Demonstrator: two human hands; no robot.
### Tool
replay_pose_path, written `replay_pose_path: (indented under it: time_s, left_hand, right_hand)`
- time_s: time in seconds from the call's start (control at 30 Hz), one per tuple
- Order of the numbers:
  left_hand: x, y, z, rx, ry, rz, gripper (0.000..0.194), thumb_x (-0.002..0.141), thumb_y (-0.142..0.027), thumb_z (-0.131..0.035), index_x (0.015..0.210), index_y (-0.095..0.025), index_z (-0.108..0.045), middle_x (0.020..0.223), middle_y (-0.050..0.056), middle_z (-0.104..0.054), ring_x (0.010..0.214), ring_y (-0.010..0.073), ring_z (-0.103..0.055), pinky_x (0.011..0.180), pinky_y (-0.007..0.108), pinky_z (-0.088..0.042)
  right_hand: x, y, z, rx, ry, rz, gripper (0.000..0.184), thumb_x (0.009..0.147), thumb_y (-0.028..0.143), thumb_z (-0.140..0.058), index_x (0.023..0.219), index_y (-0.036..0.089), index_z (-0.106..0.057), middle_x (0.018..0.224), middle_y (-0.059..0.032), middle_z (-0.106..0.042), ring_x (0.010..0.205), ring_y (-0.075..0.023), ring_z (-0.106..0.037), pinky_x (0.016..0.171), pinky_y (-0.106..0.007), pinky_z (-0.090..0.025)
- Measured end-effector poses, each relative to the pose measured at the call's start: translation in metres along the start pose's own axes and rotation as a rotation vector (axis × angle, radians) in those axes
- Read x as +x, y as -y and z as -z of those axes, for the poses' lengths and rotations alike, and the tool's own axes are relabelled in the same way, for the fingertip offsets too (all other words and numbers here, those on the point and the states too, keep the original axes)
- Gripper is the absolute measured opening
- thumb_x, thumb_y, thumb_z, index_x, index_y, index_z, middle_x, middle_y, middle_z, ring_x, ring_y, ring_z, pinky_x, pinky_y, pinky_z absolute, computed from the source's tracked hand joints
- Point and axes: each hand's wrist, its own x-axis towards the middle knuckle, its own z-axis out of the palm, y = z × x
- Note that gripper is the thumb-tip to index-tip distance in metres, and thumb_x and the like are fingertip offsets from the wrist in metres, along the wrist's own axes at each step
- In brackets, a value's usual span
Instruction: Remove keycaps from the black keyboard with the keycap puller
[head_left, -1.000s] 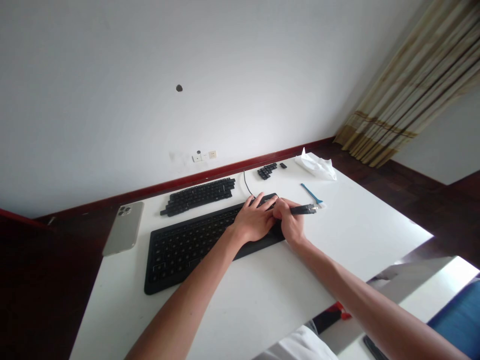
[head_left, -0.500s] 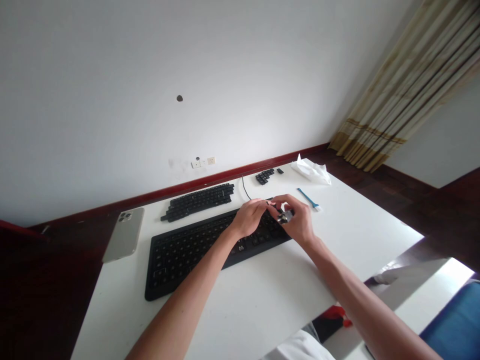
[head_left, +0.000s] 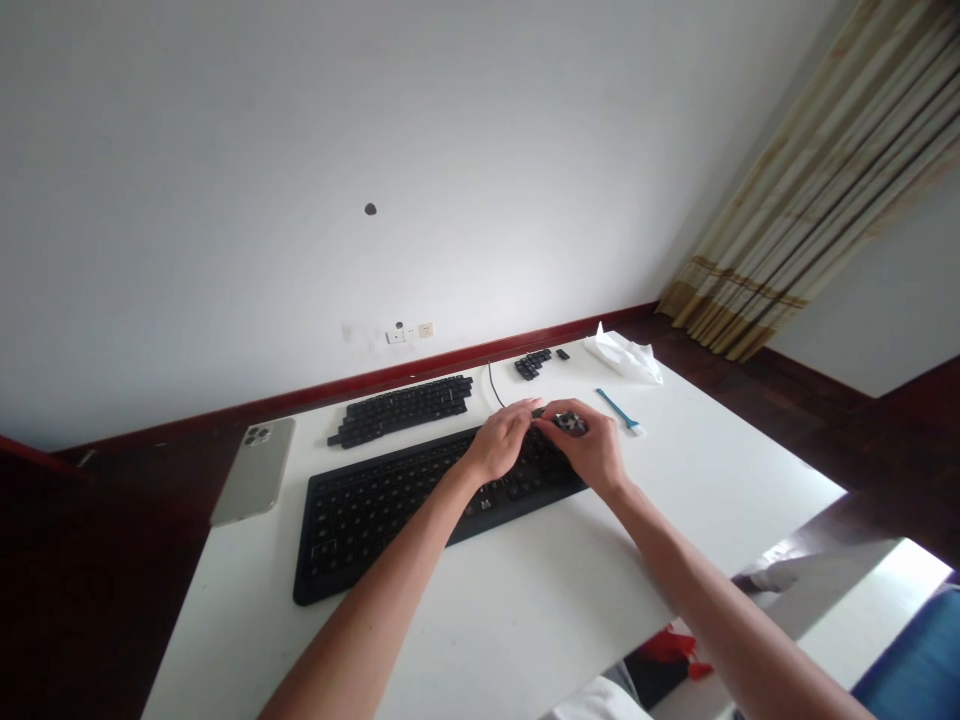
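A black keyboard (head_left: 375,510) lies on the white table with most of its keys bare of caps. Above its right part, my left hand (head_left: 501,442) has its fingers pressed together, their tips meeting a small dark piece. Opposite it, my right hand (head_left: 592,445) pinches near the same spot with thumb and forefinger. A small shiny, dark-and-silver item (head_left: 571,423) shows within the curl of my right hand; its kind is unclear. Behind the keyboard, black keycaps (head_left: 409,408) are laid out in rows, with a smaller keycap group (head_left: 532,363) farther right.
A phone (head_left: 255,470) lies face down at the table's left. To the right are a blue brush (head_left: 616,408) and a crumpled white tissue or bag (head_left: 626,358). One lone keycap (head_left: 562,354) sits near the back edge. A cable (head_left: 493,382) runs off the back.
My right hand has turned slightly, its thumb and forefinger now lower and closer to the keyboard. The shiny item shows less. The whole view has shifted a little.
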Motion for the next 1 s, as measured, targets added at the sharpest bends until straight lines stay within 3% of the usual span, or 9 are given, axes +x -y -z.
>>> replay_pose_path:
  time_s: [0.07,0.2,0.37,0.6,0.87,1.0]
  left_hand:
    - [-0.001,-0.001,0.0,-0.01,-0.018,0.029,0.049,0.112,-0.042,-0.031,0.145,-0.021,-0.061,0.159,0.008,-0.056,0.151,0.0225,-0.049,0.128,0.04,-0.037]
    - [-0.002,-0.003,-0.003,0.073,-0.007,0.041,0.045,0.111,-0.035,-0.036,0.144,-0.021,-0.063,0.155,0.007,-0.061,0.147,0.0228,-0.053,0.128,0.042,-0.038]
    - [-0.002,0.0,-0.007,0.176,-0.014,0.021,0.04,0.109,-0.031,-0.042,0.139,-0.022,-0.066,0.15,0.007,-0.065,0.144,0.0235,-0.057,0.128,0.043,-0.039]
    - [-0.002,0.003,-0.007,0.227,-0.003,0.0,0.041,0.106,-0.023,-0.042,0.139,-0.021,-0.067,0.15,0.007,-0.065,0.143,0.0226,-0.057,0.127,0.043,-0.039]
    - [-0.003,0.0,-0.006,0.248,-0.007,-0.008,0.041,0.105,-0.021,-0.043,0.139,-0.022,-0.066,0.15,0.007,-0.065,0.143,0.0226,-0.057,0.127,0.043,-0.04]
    - [-0.003,-0.003,-0.007,0.256,-0.019,0.001,0.04,0.104,-0.019,-0.046,0.138,-0.023,-0.067,0.149,0.007,-0.066,0.142,0.0225,-0.057,0.126,0.043,-0.041]
  right_hand:
    - [0.015,-0.016,0.008,-0.101,-0.014,-0.1,0.025,0.086,0.046,-0.079,0.094,0.023,-0.078,0.093,-0.0033,-0.08,0.08,-0.0234,-0.072,0.078,-0.034,-0.052]
    - [0.054,-0.057,0.022,-0.3,0.08,-0.191,0.028,0.084,0.045,-0.077,0.1,0.023,-0.081,0.093,-0.0038,-0.081,0.074,-0.0221,-0.069,0.074,-0.033,-0.049]
    - [0.083,-0.092,0.016,-0.437,0.102,-0.228,0.026,0.086,0.04,-0.071,0.102,0.022,-0.081,0.081,-0.0029,-0.078,0.072,-0.0217,-0.067,0.069,-0.03,-0.045]
    - [0.101,-0.101,-0.007,-0.548,0.103,-0.224,0.026,0.088,0.037,-0.068,0.106,0.023,-0.081,0.093,-0.0081,-0.081,0.085,-0.0269,-0.07,0.071,-0.032,-0.045]
    - [0.097,-0.108,-0.008,-0.589,0.061,-0.212,0.038,0.09,0.038,-0.068,0.126,0.027,-0.076,0.115,-0.0086,-0.081,0.099,-0.0294,-0.073,0.079,-0.033,-0.049]
    - [0.093,-0.107,-0.009,-0.616,0.088,-0.182,0.035,0.09,0.034,-0.066,0.122,0.03,-0.076,0.098,-0.0054,-0.081,0.089,-0.0278,-0.073,0.073,-0.032,-0.047]
